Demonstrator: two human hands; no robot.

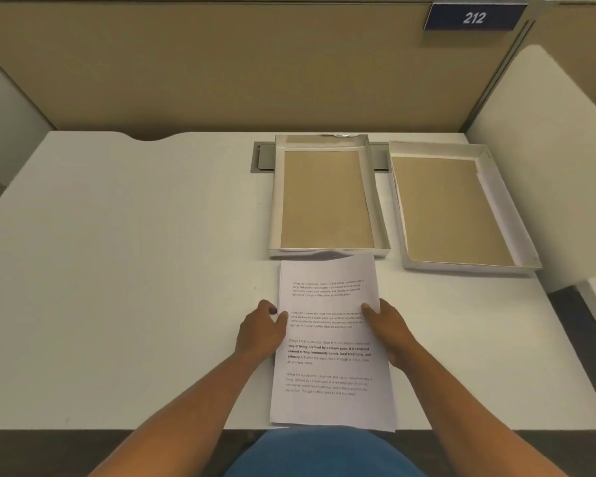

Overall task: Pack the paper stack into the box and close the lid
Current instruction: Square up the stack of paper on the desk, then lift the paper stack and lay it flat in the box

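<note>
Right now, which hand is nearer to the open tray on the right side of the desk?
Right. The right hand grips the paper stack's right edge, below and left of that tray. The left hand holds the opposite edge, farther away.

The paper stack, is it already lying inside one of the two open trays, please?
No, the paper stack lies on the desk in front of the trays, held at its sides by the left hand and right hand.

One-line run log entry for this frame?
phase: grasp | left hand and right hand: gripping white printed paper stack edges | open cardboard box tray: empty | lid: beside
</note>
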